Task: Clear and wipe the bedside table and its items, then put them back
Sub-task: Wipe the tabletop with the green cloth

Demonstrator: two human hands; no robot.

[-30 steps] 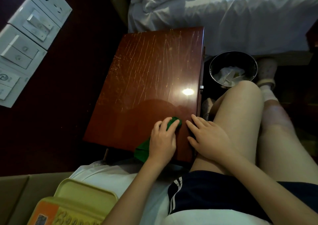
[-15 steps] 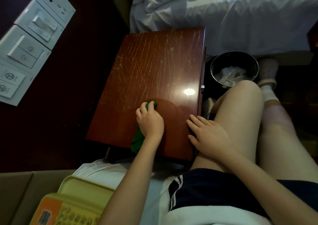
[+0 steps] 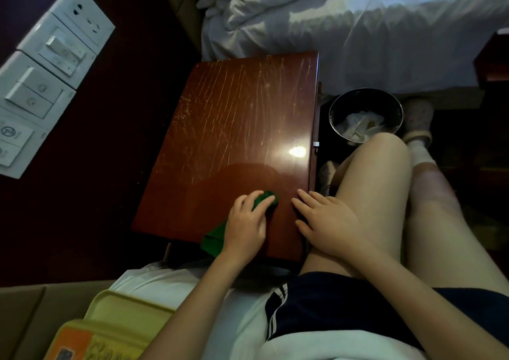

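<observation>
Left hand [image 3: 245, 222] grasps green cloth [image 3: 213, 237] at bedside table [image 3: 234, 128] near edge; cloth mostly hidden under palm, tail overhanging. Right hand [image 3: 327, 219] flat, released, at near right corner.

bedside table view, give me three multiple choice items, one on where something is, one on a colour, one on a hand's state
1. The waste bin stands:
A on the bed
B in a drawer
C on the floor beside the bedside table

2. The cloth is:
A white
B green
C blue

3. The right hand:
A lies open, fingers straight
B grips the cloth
C holds a cup

Answers:
1 C, the waste bin sits lower than the tabletop, next to its edge.
2 B, green shows under the left hand.
3 A, its fingers rest straight at the table's edge, holding nothing.
</observation>
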